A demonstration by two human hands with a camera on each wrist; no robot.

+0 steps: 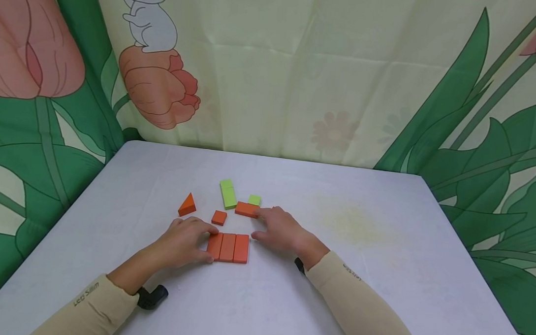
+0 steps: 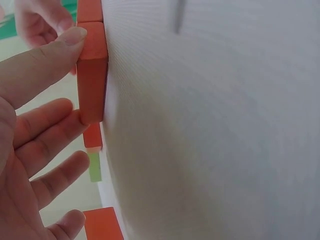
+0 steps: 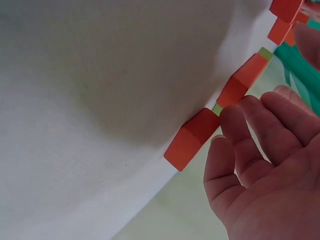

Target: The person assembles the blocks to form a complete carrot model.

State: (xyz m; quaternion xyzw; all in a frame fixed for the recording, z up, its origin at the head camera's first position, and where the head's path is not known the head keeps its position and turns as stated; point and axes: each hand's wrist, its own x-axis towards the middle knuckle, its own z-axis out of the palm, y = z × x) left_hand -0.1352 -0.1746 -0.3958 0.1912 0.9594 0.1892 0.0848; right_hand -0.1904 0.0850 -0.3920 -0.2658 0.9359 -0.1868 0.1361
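Three orange-red rectangular blocks lie side by side on the white table. My left hand pinches the leftmost block end to end, the thumb at its near end and fingertips at its far end. Just beyond the row, my right hand has its fingers loosely bent, fingertips at the right end of another orange block; its thumb is apart from the row. In the right wrist view the fingers stand beside orange blocks, gripping none. Whether they touch is hard to tell.
Beyond the row lie a small orange block, an orange triangular block, light-green blocks end to end and a small green block. A patterned curtain hangs behind the table.
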